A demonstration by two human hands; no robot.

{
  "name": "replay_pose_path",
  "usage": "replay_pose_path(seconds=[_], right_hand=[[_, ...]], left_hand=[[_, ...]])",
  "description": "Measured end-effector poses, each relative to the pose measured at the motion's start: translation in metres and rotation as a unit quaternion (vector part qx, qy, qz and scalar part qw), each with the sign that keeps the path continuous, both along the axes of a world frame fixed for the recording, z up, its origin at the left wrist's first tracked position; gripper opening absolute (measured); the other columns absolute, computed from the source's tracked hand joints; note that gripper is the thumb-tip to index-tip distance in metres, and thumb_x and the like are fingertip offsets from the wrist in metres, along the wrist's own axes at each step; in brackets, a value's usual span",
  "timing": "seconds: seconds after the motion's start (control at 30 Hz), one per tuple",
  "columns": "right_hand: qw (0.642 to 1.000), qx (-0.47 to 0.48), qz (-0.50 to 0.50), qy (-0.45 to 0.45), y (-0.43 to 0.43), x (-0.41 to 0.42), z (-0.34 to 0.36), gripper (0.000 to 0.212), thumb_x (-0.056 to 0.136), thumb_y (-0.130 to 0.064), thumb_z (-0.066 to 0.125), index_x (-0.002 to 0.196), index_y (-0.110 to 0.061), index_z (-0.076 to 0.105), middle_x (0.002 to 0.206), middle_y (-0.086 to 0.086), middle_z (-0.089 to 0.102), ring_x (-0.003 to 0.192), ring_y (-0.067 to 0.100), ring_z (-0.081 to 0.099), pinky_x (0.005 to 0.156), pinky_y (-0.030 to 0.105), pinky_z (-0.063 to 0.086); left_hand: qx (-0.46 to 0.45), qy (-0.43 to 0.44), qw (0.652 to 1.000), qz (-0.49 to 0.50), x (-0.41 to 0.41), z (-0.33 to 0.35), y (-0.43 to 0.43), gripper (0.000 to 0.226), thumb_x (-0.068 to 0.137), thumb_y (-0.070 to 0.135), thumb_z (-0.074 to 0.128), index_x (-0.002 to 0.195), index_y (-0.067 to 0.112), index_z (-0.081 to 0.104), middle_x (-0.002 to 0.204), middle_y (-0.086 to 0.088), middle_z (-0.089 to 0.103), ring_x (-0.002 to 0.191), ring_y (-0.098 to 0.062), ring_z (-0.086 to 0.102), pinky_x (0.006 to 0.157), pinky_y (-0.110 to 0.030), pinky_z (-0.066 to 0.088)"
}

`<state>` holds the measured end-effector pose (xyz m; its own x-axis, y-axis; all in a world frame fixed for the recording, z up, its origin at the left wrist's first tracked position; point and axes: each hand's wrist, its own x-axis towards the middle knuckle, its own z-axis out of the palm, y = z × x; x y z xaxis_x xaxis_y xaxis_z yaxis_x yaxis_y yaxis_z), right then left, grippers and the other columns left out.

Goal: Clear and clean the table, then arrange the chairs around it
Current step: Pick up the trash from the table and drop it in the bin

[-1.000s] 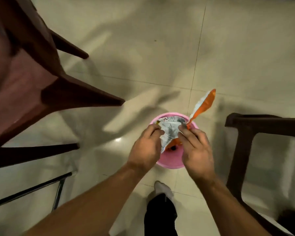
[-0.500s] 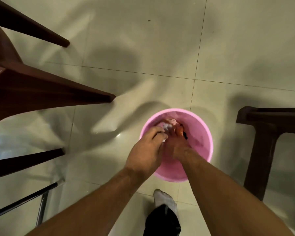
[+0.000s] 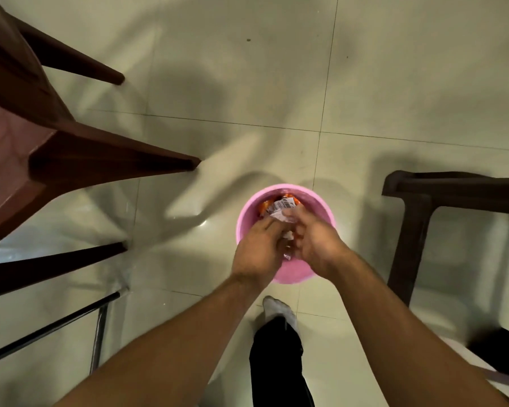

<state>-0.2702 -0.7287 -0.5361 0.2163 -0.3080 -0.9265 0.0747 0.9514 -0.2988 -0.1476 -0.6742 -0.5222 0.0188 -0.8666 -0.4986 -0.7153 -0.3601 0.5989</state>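
Note:
A pink waste bin (image 3: 323, 210) stands on the tiled floor, holding crumpled orange and silver snack wrappers (image 3: 281, 204). Both my hands are low over its near side. My right hand (image 3: 316, 240) has its fingertips pinched on the crinkled edge of a silver wrapper just above the pile. My left hand (image 3: 257, 251) points its fingers down into the bin beside it; they are hidden behind the knuckles. A reddish-brown plastic chair (image 3: 80, 160) stands at the left, and a dark brown chair (image 3: 409, 227) at the right.
A thin black metal bar and chrome leg (image 3: 99, 324) cross the lower left. My foot in a white sock (image 3: 278, 311) is planted just behind the bin. Open tiled floor (image 3: 247, 83) stretches beyond the bin between the two chairs.
A second ago I held the wrappers above the bin. They then went down inside with both hands. Now the hands have risen slightly, and the right one has come back out of the bin.

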Motion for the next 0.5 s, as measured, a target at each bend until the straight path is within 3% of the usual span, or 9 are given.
replay_pose_path(seconds=[0.13,0.2,0.23,0.27,0.3,0.37,0.43,0.5], right_hand=[[0.998,-0.004,-0.034,-0.044,0.027,-0.010,0.017,0.024,0.103,-0.013,0.049,0.121,-0.012,0.066,0.114,0.015,0.072,0.101,0.029,0.070,0.079,0.037,0.059],[0.998,-0.049,-0.041,0.011,0.038,-0.009,0.020,0.022,0.100,-0.002,0.050,0.110,-0.007,0.070,0.110,0.016,0.072,0.096,0.026,0.071,0.079,0.035,0.059],[0.991,-0.103,-0.025,0.079,0.043,-0.009,0.017,0.020,0.098,0.000,0.053,0.104,-0.006,0.071,0.108,0.015,0.072,0.093,0.025,0.070,0.081,0.033,0.058],[0.967,-0.181,0.015,0.180,0.046,-0.009,0.013,0.018,0.097,0.000,0.055,0.100,-0.007,0.071,0.108,0.012,0.072,0.092,0.023,0.068,0.083,0.030,0.056],[0.917,-0.274,0.073,0.280,0.048,-0.008,0.012,0.017,0.095,-0.001,0.056,0.100,-0.008,0.071,0.107,0.008,0.072,0.093,0.021,0.066,0.085,0.025,0.051],[0.813,-0.435,0.140,0.361,0.051,-0.005,0.005,0.020,0.095,0.000,0.054,0.104,-0.009,0.070,0.111,0.004,0.069,0.100,0.017,0.062,0.091,0.021,0.045],[0.789,-0.478,0.207,0.325,0.050,0.000,-0.009,0.027,0.095,-0.002,0.049,0.114,-0.010,0.066,0.124,0.005,0.064,0.114,0.018,0.056,0.104,0.026,0.041],[0.788,-0.431,0.335,0.284,0.054,0.004,-0.026,0.043,0.095,-0.002,0.048,0.136,-0.013,0.054,0.146,0.007,0.049,0.136,0.023,0.041,0.118,0.028,0.024]], left_hand=[[-0.024,-0.005,0.999,-0.024,-0.005,0.007,0.015,0.030,0.094,0.023,0.058,0.122,0.017,0.069,0.119,-0.002,0.067,0.112,-0.025,0.057,0.094,-0.042,0.050],[-0.038,-0.024,0.999,-0.016,-0.002,0.009,0.021,0.033,0.097,0.032,0.057,0.125,0.016,0.065,0.124,-0.003,0.063,0.114,-0.024,0.057,0.097,-0.042,0.049],[-0.042,-0.037,0.998,-0.007,0.000,0.010,0.024,0.038,0.098,0.036,0.056,0.129,0.015,0.061,0.129,-0.004,0.060,0.119,-0.024,0.055,0.101,-0.041,0.047],[-0.042,-0.049,0.998,-0.003,0.002,0.011,0.027,0.044,0.098,0.039,0.056,0.134,0.013,0.057,0.135,-0.005,0.057,0.125,-0.024,0.053,0.105,-0.041,0.045],[-0.037,-0.064,0.997,-0.007,0.003,0.013,0.029,0.050,0.098,0.041,0.055,0.139,0.013,0.052,0.142,-0.005,0.054,0.131,-0.023,0.049,0.109,-0.040,0.042],[-0.017,-0.102,0.994,-0.039,0.007,0.014,0.035,0.056,0.100,0.041,0.053,0.147,0.013,0.043,0.152,-0.005,0.046,0.139,-0.022,0.041,0.114,-0.037,0.033],[0.001,-0.131,0.989,-0.072,0.012,0.016,0.041,0.060,0.100,0.038,0.051,0.152,0.013,0.035,0.158,-0.005,0.037,0.144,-0.021,0.033,0.118,-0.035,0.026],[0.027,-0.153,0.983,-0.095,0.017,0.021,0.049,0.063,0.100,0.037,0.049,0.155,0.012,0.029,0.163,-0.007,0.029,0.149,-0.022,0.024,0.122,-0.037,0.018]])
